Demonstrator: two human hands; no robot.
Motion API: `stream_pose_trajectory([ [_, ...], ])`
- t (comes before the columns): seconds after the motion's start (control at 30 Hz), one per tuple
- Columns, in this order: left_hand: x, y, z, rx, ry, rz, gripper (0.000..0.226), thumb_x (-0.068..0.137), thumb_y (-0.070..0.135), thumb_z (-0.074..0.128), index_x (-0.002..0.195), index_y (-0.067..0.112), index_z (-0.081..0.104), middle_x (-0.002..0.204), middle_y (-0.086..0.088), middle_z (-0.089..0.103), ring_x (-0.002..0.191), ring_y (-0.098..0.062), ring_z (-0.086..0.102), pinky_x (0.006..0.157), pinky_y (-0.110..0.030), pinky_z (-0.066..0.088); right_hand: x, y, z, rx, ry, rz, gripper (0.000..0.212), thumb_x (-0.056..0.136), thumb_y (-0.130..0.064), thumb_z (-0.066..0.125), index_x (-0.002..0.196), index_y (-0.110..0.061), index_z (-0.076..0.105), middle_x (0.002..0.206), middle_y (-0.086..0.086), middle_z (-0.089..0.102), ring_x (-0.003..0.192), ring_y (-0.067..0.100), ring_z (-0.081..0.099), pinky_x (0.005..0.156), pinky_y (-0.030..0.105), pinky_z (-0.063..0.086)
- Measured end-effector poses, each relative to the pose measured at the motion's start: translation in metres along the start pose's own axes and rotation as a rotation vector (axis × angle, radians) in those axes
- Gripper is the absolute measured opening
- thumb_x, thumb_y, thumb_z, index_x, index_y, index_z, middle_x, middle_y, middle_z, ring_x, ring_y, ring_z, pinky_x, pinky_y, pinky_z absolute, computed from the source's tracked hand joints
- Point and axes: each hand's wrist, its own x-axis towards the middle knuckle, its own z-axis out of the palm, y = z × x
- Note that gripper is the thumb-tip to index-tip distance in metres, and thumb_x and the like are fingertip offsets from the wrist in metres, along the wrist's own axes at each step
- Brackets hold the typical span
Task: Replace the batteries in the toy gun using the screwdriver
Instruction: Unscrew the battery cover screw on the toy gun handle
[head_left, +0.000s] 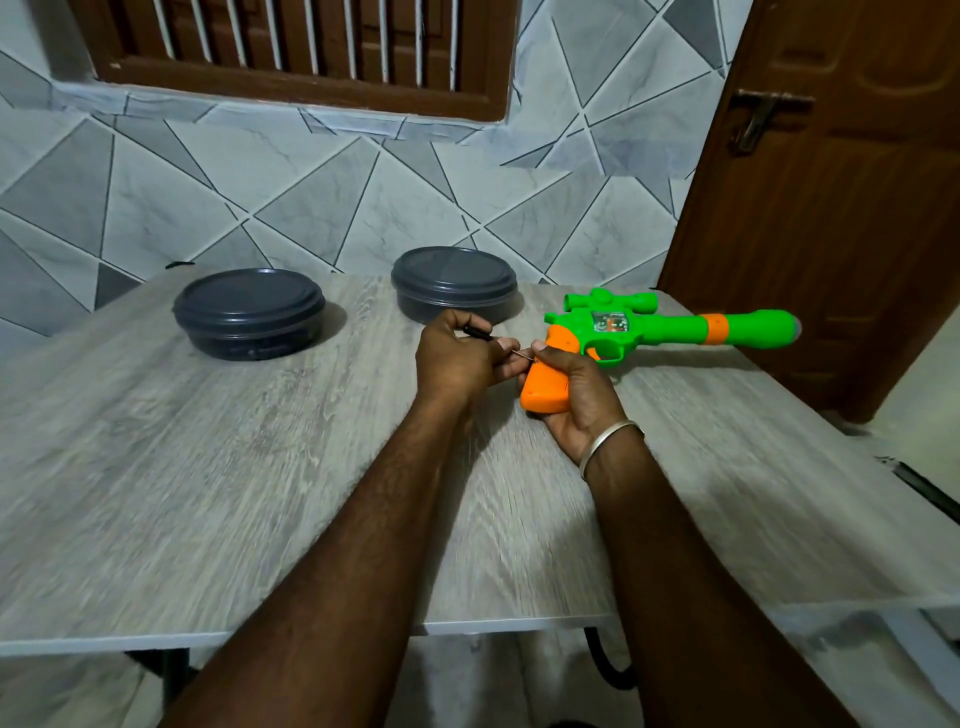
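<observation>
Both arms are stretched out over the tabletop (260, 467). The right hand (576, 400) is wrapped around the toy gun (649, 332) by its orange grip near the far right edge. The left hand (457, 358) pinches the screwdriver (480, 333), tip angled into that grip.

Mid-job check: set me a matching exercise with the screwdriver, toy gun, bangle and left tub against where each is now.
1 screwdriver
2 toy gun
3 bangle
4 left tub

A on the right wrist
B closed, far side of the table
C gripped by the left hand
D orange grip held in the right hand

Pairs: 1-C, 2-D, 3-A, 4-B
</observation>
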Motion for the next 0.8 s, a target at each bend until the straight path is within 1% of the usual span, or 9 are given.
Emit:
stream_pose_trajectory([
  [0.07, 0.0008, -0.0007, 0.0003, 0.010, 0.023, -0.007, 0.024, 0.089, -0.017, 0.060, 0.088, 0.005, 0.051, 0.092, -0.030, 0.068, 0.082, -0.040, 0.075, 0.070, -0.041, 0.064, 0.0011, 0.0013, -0.0006, -0.025, -0.004, -0.002, 0.010, 0.086, -0.012, 0.068, 0.095, -0.011, 0.064, 0.090, 0.009, 0.067, 0.075, 0.020, 0.064, 0.063, 0.031, 0.050],
  [0.13, 0.0015, -0.0011, 0.0008, 0.008, 0.040, -0.011, 0.024, 0.090, -0.015, 0.060, 0.087, 0.006, 0.050, 0.091, -0.032, 0.068, 0.082, -0.042, 0.074, 0.069, -0.042, 0.064, 0.0023, 0.0019, -0.0008, -0.043, -0.011, 0.005, 0.003, 0.087, -0.012, 0.066, 0.088, -0.013, 0.064, 0.085, 0.008, 0.066, 0.070, 0.019, 0.062, 0.062, 0.031, 0.046],
  [0.17, 0.0013, -0.0013, 0.0011, 0.006, 0.049, -0.012, 0.023, 0.090, -0.014, 0.060, 0.088, 0.006, 0.050, 0.091, -0.032, 0.068, 0.082, -0.042, 0.074, 0.067, -0.041, 0.064, 0.0028, 0.0022, -0.0009, -0.055, -0.011, 0.008, 0.004, 0.087, -0.013, 0.066, 0.086, -0.014, 0.063, 0.082, 0.007, 0.065, 0.068, 0.019, 0.061, 0.061, 0.031, 0.045],
  [0.3, 0.0008, -0.0029, 0.0017, 0.024, 0.065, 0.009, 0.021, 0.091, -0.010, 0.062, 0.089, 0.007, 0.050, 0.093, -0.032, 0.070, 0.081, -0.041, 0.075, 0.068, -0.043, 0.064, 0.0039, 0.0032, -0.0015, -0.082, -0.009, 0.008, 0.007, 0.086, -0.015, 0.067, 0.088, -0.016, 0.061, 0.079, 0.005, 0.065, 0.065, 0.018, 0.061, 0.060, 0.031, 0.043],
  [0.43, 0.0023, -0.0052, 0.0016, 0.081, 0.061, 0.043, 0.023, 0.090, -0.008, 0.066, 0.087, 0.010, 0.051, 0.092, -0.032, 0.070, 0.079, -0.039, 0.076, 0.069, -0.045, 0.064, 0.0050, 0.0034, -0.0024, -0.074, -0.018, 0.003, 0.005, 0.086, -0.014, 0.067, 0.085, -0.016, 0.063, 0.080, 0.004, 0.065, 0.067, 0.018, 0.060, 0.061, 0.032, 0.043],
  [0.53, 0.0034, -0.0054, 0.0004, 0.074, 0.049, 0.044, 0.023, 0.089, -0.008, 0.067, 0.087, 0.009, 0.052, 0.091, -0.033, 0.070, 0.078, -0.040, 0.075, 0.067, -0.043, 0.064, 0.0055, 0.0034, -0.0028, -0.083, -0.011, 0.002, 0.008, 0.084, -0.015, 0.069, 0.090, -0.015, 0.063, 0.083, 0.006, 0.066, 0.068, 0.019, 0.061, 0.061, 0.032, 0.044],
  [0.63, 0.0049, -0.0058, -0.0014, 0.094, 0.044, 0.043, 0.022, 0.089, -0.007, 0.068, 0.088, 0.009, 0.053, 0.091, -0.032, 0.071, 0.076, -0.039, 0.076, 0.068, -0.044, 0.064, 0.0042, 0.0030, -0.0023, -0.103, -0.003, 0.006, 0.020, 0.082, -0.017, 0.071, 0.099, -0.013, 0.063, 0.091, 0.010, 0.067, 0.074, 0.021, 0.063, 0.062, 0.034, 0.045],
  [0.73, 0.0055, -0.0065, -0.0019, 0.114, 0.029, 0.077, 0.020, 0.088, -0.008, 0.068, 0.089, 0.006, 0.054, 0.091, -0.033, 0.070, 0.071, -0.038, 0.075, 0.067, -0.045, 0.064, 0.0038, 0.0024, -0.0024, -0.096, -0.018, 0.016, 0.004, 0.086, -0.014, 0.067, 0.088, -0.012, 0.064, 0.084, 0.008, 0.066, 0.069, 0.019, 0.061, 0.060, 0.032, 0.044],
  [0.8, 0.0059, -0.0065, -0.0016, 0.132, 0.018, 0.104, 0.018, 0.088, -0.008, 0.068, 0.091, 0.003, 0.055, 0.090, -0.034, 0.069, 0.067, -0.037, 0.074, 0.063, -0.043, 0.064, 0.0035, 0.0017, -0.0025, -0.086, -0.024, 0.016, 0.002, 0.087, -0.012, 0.065, 0.085, -0.012, 0.064, 0.084, 0.008, 0.066, 0.067, 0.018, 0.060, 0.059, 0.031, 0.044],
])
